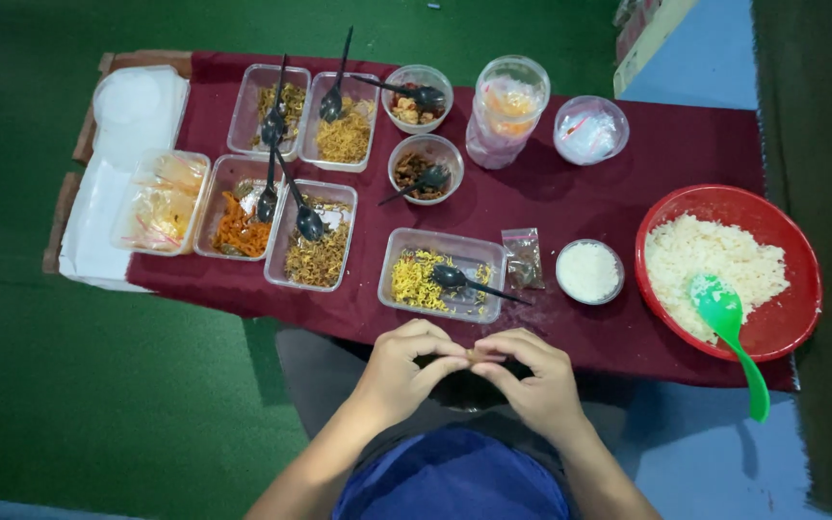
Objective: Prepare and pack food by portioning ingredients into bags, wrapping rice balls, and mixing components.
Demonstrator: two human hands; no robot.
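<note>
1. Head view, far left: a stack of white foam lids (127,106) lies on the maroon tablecloth (686,144), with a clear tub of small sauce packets (159,202) just right of it.
2. Next come four clear rectangular tubs of shredded toppings; the orange shreds (236,229) sit nearest the packets, and black plastic spoons (272,120) rest across the tubs.
3. The left hand (402,371) is at the near edge of the table, fingers curled in and pinching narrowly, thumb and forefinger meeting the other hand.
4. Between the two hands sits a small brownish piece (479,356). It is too small to name. It is held just off the near edge of the cloth, above the person's lap.
5. Just beyond the hands is a tub of yellow shredded noodles (426,279) with a black spoon (455,279) lying in it.
6. The right hand (536,380) mirrors the left, fingertips closed on the same small piece.
7. To my eye the fiddling would go best with both hands close together over the lap, so that anything dropped stays off the food.
8. Right again: a small plastic sachet (524,258), a round cup of white grains (589,272), and far right a red bowl (801,318) of cooked rice (715,260) with a green spoon (729,327) leaning out.
</note>
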